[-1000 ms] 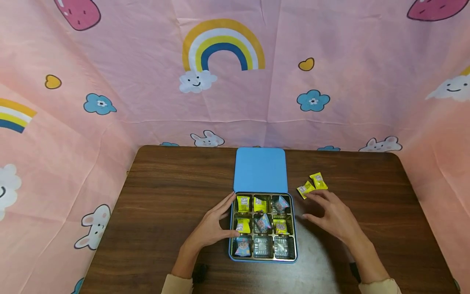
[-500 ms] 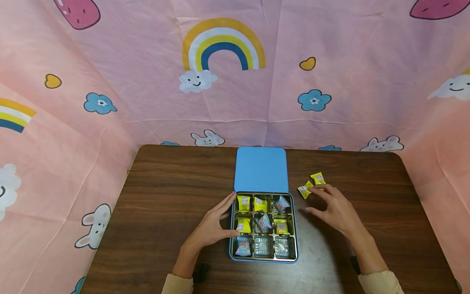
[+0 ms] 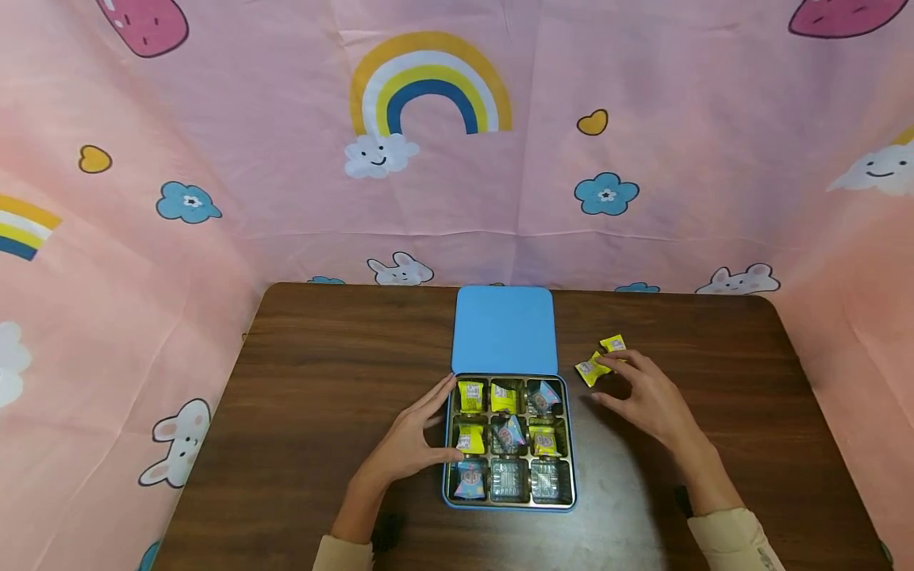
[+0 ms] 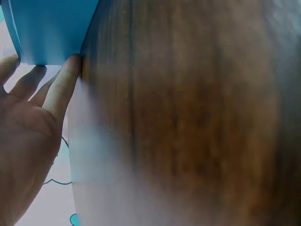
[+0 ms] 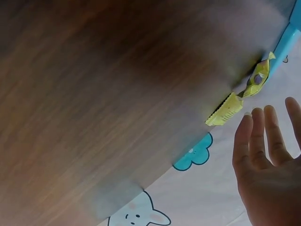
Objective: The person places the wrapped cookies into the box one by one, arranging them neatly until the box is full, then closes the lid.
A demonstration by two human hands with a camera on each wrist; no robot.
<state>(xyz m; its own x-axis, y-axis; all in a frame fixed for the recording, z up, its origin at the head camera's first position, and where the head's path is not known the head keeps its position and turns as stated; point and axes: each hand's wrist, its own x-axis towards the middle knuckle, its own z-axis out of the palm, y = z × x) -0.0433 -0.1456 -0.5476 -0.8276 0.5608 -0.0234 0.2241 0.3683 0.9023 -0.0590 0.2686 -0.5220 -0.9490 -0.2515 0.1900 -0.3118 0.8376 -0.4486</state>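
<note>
A blue tin (image 3: 574, 503) lies open on the table, its divided tray holding several yellow and blue wrapped candies. Ribbed bottoms show in the front middle and front right compartments. My left hand (image 3: 405, 444) rests against the tin's left side, straight fingers along the wall and thumb at the rim beside a yellow candy (image 3: 470, 438). To the right of the tin, my right hand (image 3: 653, 404) hovers with relaxed fingers over two yellow-wrapped candies. The index fingertip overlaps the nearer candy (image 3: 589, 369); the farther candy (image 3: 612, 342) is partly hidden behind the fingers.
The tin's blue lid (image 3: 505, 329) lies folded back toward the far edge of the brown wooden table (image 3: 343, 341). Pink patterned cloth (image 3: 457, 190) hangs behind the table and along both sides.
My right hand has shifted slightly, its fingertips now over the nearer yellow candy and covering more of the farther one. My left hand stays at the tin.
</note>
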